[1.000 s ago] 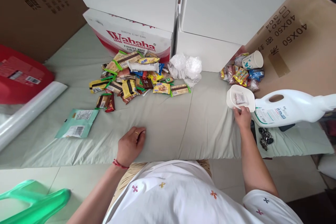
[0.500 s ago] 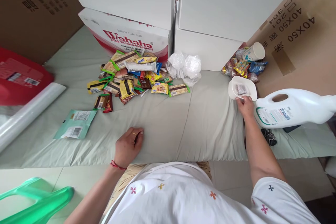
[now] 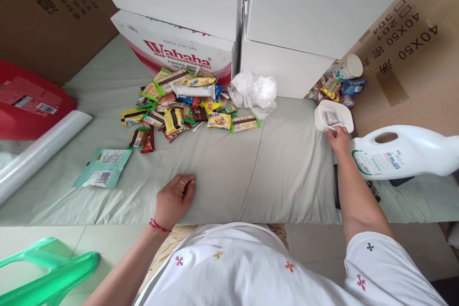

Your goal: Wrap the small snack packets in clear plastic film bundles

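My right hand (image 3: 339,141) grips the near rim of a small white plastic bowl (image 3: 347,117) at the right side of the cloth-covered surface. A small clear packet (image 3: 330,117) with pale contents lies in the bowl. My left hand (image 3: 175,201) rests on the cloth near the front edge, its fingers curled in, with nothing visible in them. Beyond it is a heap of wrapped snack bars and biscuits (image 3: 175,119). Two clear plastic-wrapped bundles (image 3: 253,91) sit beside the heap. A mint-green packet (image 3: 103,167) lies flat to the left.
A white detergent bottle (image 3: 405,153) lies beside my right forearm. Behind the bowl are a paper cup (image 3: 347,67) and wrapped sweets (image 3: 332,88). A Wahaha carton (image 3: 179,52) and white panels border the back. At left are a plastic roll (image 3: 43,153) and red container (image 3: 36,100).
The white bowl has shifted slightly away from me, toward the wrapped sweets, with my right hand on its rim. My left hand stays in place. The view has shifted a little.
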`<state>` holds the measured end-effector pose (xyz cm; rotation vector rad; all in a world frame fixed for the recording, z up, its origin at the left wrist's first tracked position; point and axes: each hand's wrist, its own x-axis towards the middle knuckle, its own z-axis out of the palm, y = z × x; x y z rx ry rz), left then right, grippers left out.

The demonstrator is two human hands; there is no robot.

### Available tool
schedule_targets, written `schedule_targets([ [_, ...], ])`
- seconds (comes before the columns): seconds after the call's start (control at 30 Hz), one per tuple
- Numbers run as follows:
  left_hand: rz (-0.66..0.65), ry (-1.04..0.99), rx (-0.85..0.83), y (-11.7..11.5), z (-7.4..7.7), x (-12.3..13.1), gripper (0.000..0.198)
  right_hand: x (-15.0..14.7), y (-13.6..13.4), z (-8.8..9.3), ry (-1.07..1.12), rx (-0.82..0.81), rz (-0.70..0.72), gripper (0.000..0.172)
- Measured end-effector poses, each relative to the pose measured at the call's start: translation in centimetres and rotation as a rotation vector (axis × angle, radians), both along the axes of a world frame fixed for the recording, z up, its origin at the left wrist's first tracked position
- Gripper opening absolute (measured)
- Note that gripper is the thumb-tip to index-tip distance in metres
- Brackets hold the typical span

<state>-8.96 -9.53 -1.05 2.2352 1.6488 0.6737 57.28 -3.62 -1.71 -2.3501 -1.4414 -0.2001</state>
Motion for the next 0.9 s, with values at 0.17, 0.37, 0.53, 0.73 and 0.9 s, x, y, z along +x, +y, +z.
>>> schedule_targets([
  [0.17,-0.006,0.013,0.008,0.0,-0.1,0.0,0.031,0.2,1.0,-0.1,-0.014,0.002,-0.012,0.036],
  [0.37,-0.012,0.022,0.025,-0.1,-0.2,0.0,0.030,0.5,2.3,0.2,-0.019,-0.001,-0.020,0.033],
  [0.53,-0.019,0.001,0.028,0.0,-0.2,0.0,0.030,0.6,3.0,0.5,-0.011,0.005,-0.025,0.030],
  [0.73,-0.018,-0.002,0.018,0.0,0.1,0.2,0.031,0.9,4.0,0.9,-0.009,-0.014,-0.044,0.027],
  [0.9,-0.010,-0.015,-0.002,-0.1,0.1,0.2,0.032,0.6,4.8,1.2,-0.001,-0.036,-0.067,0.032],
])
